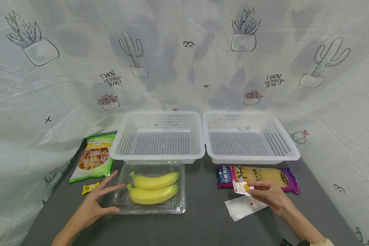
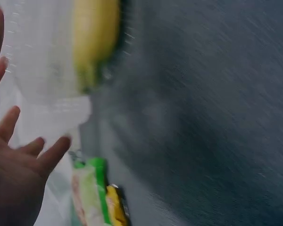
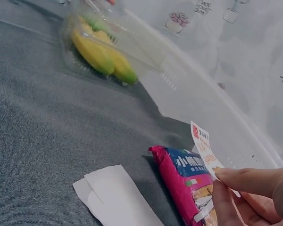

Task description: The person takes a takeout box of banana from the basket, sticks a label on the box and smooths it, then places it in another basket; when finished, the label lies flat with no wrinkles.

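Observation:
In the head view, my left hand (image 1: 91, 205) hovers at the left side of a clear plastic box (image 1: 182, 205), fingers spread and holding nothing. Two yellow bananas (image 1: 153, 194) lie inside that box. My right hand (image 1: 273, 197) pinches a small white printed label (image 1: 241, 188) between thumb and fingers. The right wrist view shows red and orange print on the label (image 3: 203, 149). Below it on the table lies a folded white paper (image 1: 240, 207), partly covered by the right hand. Behind the label is a pack of spaghetti (image 1: 265, 172).
Two white perforated baskets (image 1: 163, 157) (image 1: 255, 158) stand side by side at the back. A green snack bag (image 1: 93, 159) and a small yellow packet (image 1: 90, 188) lie at the left. A printed cloth (image 1: 184, 68) hangs behind the dark table (image 1: 203, 218).

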`<state>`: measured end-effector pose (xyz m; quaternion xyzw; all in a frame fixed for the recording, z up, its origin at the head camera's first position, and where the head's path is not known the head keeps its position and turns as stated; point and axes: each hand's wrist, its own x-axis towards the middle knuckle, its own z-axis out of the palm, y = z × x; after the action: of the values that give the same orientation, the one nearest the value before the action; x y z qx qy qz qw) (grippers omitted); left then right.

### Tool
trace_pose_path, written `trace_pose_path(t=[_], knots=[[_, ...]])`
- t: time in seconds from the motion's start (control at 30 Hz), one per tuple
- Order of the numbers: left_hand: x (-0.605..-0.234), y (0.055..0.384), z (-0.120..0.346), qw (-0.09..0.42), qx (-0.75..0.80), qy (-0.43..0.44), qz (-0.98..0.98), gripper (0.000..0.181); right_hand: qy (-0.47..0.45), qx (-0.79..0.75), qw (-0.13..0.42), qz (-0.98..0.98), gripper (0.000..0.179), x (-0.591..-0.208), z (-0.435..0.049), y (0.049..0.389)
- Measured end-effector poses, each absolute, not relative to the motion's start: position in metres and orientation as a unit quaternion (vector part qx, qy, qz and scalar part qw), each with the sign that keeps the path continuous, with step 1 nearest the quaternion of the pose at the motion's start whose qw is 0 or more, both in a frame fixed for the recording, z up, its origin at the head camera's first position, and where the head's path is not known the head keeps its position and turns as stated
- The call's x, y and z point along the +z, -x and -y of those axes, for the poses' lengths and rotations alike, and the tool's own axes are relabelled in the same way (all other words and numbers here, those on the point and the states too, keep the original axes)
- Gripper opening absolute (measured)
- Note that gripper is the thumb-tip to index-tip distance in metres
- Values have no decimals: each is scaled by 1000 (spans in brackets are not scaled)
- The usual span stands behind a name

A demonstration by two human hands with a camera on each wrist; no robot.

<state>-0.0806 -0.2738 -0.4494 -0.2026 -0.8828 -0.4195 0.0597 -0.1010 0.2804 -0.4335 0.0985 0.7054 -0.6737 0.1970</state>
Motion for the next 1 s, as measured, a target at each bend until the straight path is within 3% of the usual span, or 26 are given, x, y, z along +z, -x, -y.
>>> trace_pose_path(t=[0.17, 0.6, 1.0], knots=[[-461, 78, 278, 8, -439, 195, 877, 72, -78, -665, 200, -715, 35, -430, -274, 105], [-458, 82, 273, -3, -443, 147, 884, 68, -103, -666, 164, -720, 36, -411, -248, 111], [-456, 80, 269, -20, -448, 117, 886, 69, -70, -675, 167, -715, 39, -394, -227, 120]])
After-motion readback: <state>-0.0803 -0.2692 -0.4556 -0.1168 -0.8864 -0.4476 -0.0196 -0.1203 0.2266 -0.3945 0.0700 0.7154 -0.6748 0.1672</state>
